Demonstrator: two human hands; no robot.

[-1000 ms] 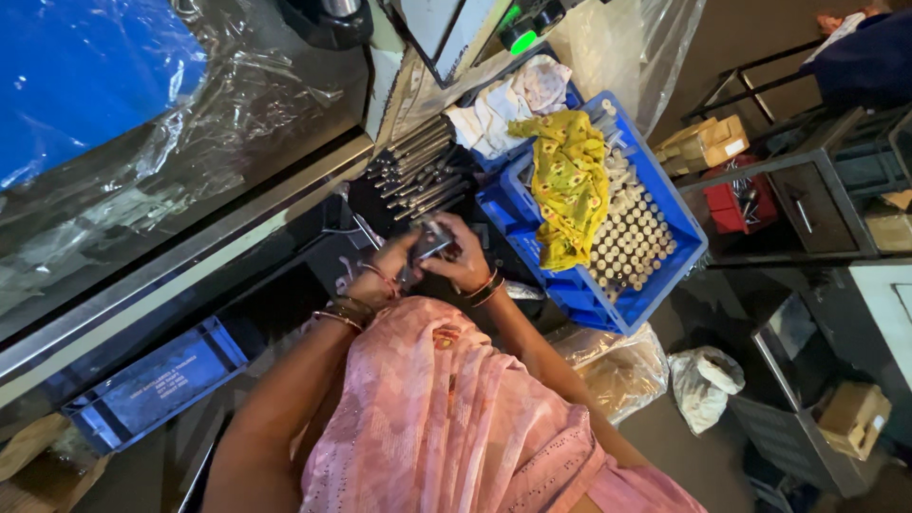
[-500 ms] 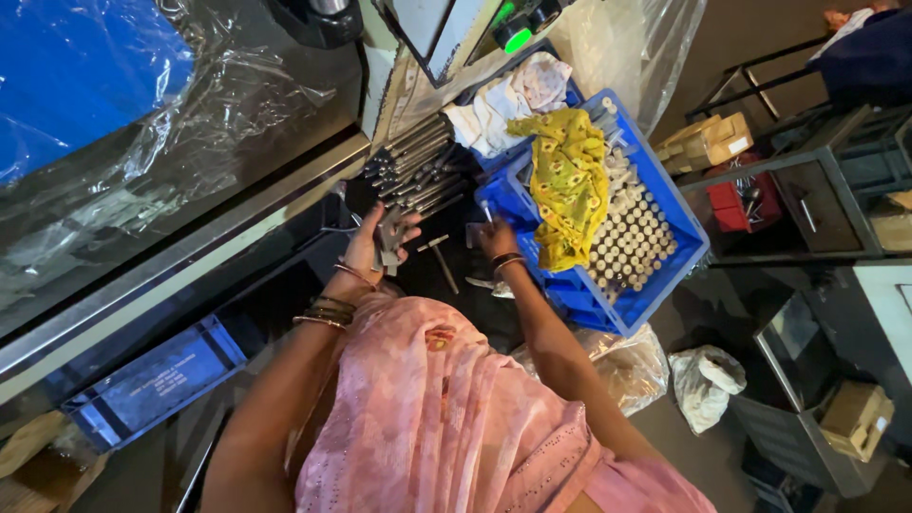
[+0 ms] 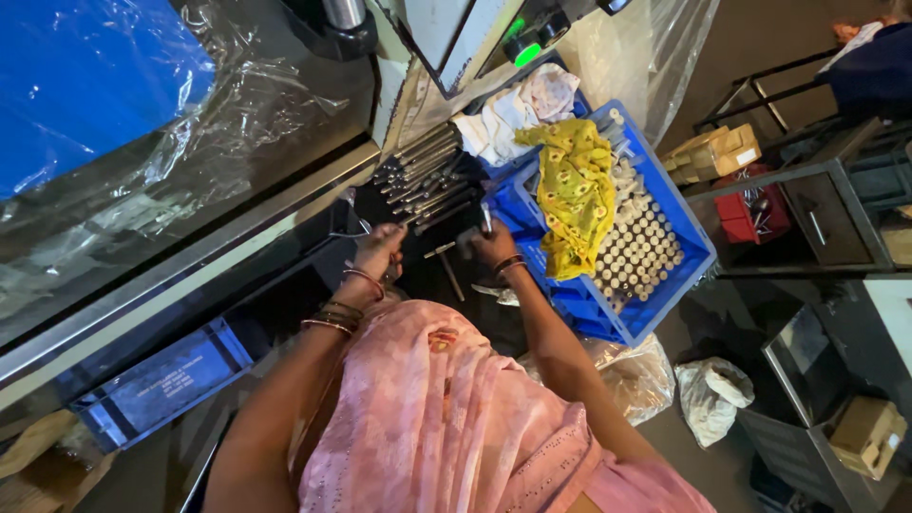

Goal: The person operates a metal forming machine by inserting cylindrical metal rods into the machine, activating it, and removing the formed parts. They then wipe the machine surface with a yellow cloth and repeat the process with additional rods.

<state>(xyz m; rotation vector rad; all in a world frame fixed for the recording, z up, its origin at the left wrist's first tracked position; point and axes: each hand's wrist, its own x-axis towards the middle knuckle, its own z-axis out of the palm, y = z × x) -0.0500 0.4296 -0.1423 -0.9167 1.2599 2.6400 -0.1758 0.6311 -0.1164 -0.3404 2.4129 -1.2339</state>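
Observation:
My left hand (image 3: 380, 252) reaches to the near ends of a row of dark metal rods (image 3: 423, 176) lying side by side on the machine bed. Its fingers are curled there, and whether they grip a rod is hidden. My right hand (image 3: 492, 245) is closed around a short shiny metal pin (image 3: 485, 218) at the near corner of the blue crate (image 3: 698, 252). A small T-shaped metal tool (image 3: 446, 264) lies between my hands. Bangles circle both wrists, and a pink garment (image 3: 446, 427) covers my front.
The blue crate holds several upright pale cylinders (image 3: 641, 252), a yellow cloth (image 3: 575, 190) and white rags (image 3: 508, 114). Plastic sheeting (image 3: 190, 152) covers the machine at left. A blue bin (image 3: 161, 380) sits lower left. Shelves, cardboard boxes (image 3: 712, 150) and a plastic bag (image 3: 712, 399) stand right.
My hands were together on a metal piece a second ago. They have since parted: the left moved to the rod ends, the right toward the crate corner with the pin.

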